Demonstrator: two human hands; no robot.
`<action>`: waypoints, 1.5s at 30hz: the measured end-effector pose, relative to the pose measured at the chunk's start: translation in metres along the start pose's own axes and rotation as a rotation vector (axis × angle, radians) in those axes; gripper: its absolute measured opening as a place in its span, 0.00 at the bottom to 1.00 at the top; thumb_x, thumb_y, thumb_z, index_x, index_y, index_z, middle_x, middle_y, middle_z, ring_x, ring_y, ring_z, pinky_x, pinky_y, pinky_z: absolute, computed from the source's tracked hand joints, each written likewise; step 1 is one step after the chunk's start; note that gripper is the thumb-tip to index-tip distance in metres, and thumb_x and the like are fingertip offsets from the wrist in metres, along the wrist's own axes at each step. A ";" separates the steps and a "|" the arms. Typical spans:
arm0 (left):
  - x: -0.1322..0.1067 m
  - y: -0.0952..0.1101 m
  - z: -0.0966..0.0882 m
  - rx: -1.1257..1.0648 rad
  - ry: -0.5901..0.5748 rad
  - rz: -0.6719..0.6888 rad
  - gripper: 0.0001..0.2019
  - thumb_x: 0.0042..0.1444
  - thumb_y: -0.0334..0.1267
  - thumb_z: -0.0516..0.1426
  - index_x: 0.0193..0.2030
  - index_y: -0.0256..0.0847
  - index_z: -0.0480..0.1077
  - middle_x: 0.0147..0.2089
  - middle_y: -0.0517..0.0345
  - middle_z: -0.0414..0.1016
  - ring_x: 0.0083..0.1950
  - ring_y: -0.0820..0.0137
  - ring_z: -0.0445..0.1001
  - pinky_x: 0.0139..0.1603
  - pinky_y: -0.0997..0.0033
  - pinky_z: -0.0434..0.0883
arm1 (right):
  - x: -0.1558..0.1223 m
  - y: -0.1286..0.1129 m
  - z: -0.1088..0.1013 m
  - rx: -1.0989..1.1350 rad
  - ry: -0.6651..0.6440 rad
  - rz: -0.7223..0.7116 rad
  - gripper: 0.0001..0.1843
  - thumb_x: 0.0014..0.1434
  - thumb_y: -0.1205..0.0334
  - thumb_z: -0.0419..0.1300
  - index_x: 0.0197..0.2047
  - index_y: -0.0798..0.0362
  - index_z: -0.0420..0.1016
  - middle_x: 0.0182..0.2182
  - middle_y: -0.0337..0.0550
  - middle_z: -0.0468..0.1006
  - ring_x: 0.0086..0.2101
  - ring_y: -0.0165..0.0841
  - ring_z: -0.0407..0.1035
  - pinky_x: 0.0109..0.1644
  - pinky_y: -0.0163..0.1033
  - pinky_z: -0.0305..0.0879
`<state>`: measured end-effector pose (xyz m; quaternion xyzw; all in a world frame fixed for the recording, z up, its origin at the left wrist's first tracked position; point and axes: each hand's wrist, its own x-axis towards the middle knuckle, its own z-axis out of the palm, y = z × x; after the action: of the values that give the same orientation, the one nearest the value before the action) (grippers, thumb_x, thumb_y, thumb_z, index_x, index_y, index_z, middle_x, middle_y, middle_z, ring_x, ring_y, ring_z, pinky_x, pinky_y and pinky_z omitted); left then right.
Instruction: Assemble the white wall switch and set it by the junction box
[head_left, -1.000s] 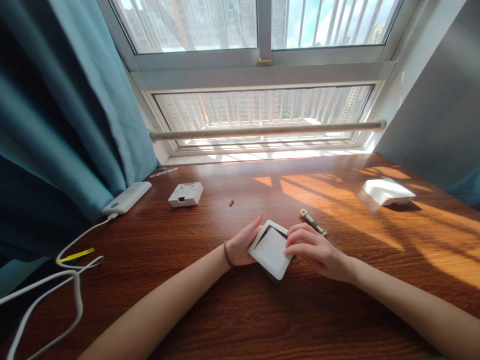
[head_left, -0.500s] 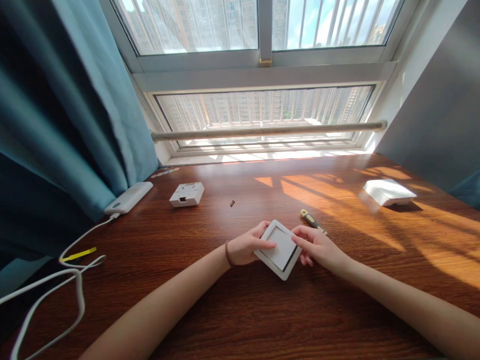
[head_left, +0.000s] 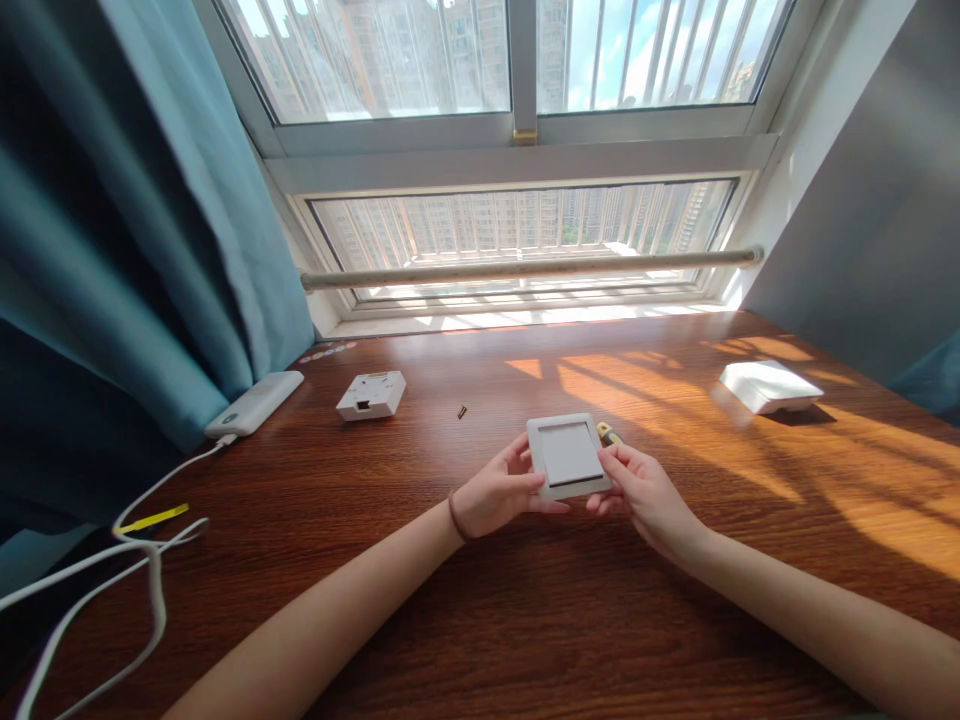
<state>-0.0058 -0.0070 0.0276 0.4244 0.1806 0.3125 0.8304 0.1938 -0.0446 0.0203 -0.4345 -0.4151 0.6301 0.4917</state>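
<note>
Two hands hold the white switch panel (head_left: pixel 568 455) at frame centre: left hand (head_left: pixel 499 492) grip closed on its left edge, right hand (head_left: pixel 645 495) on its right. Panel now turned square & tilted up off the surface (head_left: pixel 525 620), rocker flush vs. ajar 1 s ago. Around, l-to-r: power bank (head_left: pixel 255 402) w/ cable (head_left: pixel 142 560), back box (head_left: pixel 371 394), screw (head_left: pixel 462 411), screwdriver (head_left: pixel 609 433) behind the panel, white box (head_left: pixel 769 386). Nothing blocks.

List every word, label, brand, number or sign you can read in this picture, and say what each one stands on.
No text here can be read.
Switch plate, held by the left hand and the right hand: blank face.
Power bank: small grey mark near its end, too blurred to read.
Yellow tag by the cable: too small to read.
White base and white box: no lettering shows.
</note>
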 end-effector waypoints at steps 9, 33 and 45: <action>-0.003 -0.005 0.002 0.053 -0.104 -0.084 0.37 0.45 0.25 0.62 0.59 0.50 0.51 0.60 0.43 0.60 0.54 0.51 0.68 0.45 0.52 0.71 | -0.003 0.003 0.001 -0.270 -0.087 0.078 0.19 0.59 0.46 0.49 0.43 0.53 0.58 0.17 0.37 0.74 0.13 0.32 0.69 0.12 0.29 0.60; -0.004 -0.005 0.002 0.091 -0.046 -0.087 0.38 0.43 0.27 0.63 0.59 0.49 0.52 0.59 0.44 0.62 0.53 0.54 0.68 0.44 0.57 0.71 | 0.008 0.003 -0.019 -0.925 -0.206 -0.607 0.52 0.41 0.50 0.68 0.64 0.51 0.46 0.58 0.55 0.58 0.58 0.45 0.53 0.60 0.50 0.55; -0.004 -0.006 0.000 0.061 -0.016 -0.090 0.31 0.49 0.29 0.60 0.58 0.48 0.53 0.56 0.46 0.64 0.50 0.57 0.71 0.43 0.59 0.71 | 0.007 0.001 -0.015 -0.883 -0.253 -0.579 0.54 0.40 0.48 0.69 0.64 0.50 0.45 0.61 0.54 0.53 0.60 0.46 0.49 0.62 0.52 0.49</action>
<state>-0.0065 -0.0119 0.0228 0.4435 0.2025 0.2656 0.8317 0.2068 -0.0365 0.0139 -0.3884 -0.7989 0.2820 0.3624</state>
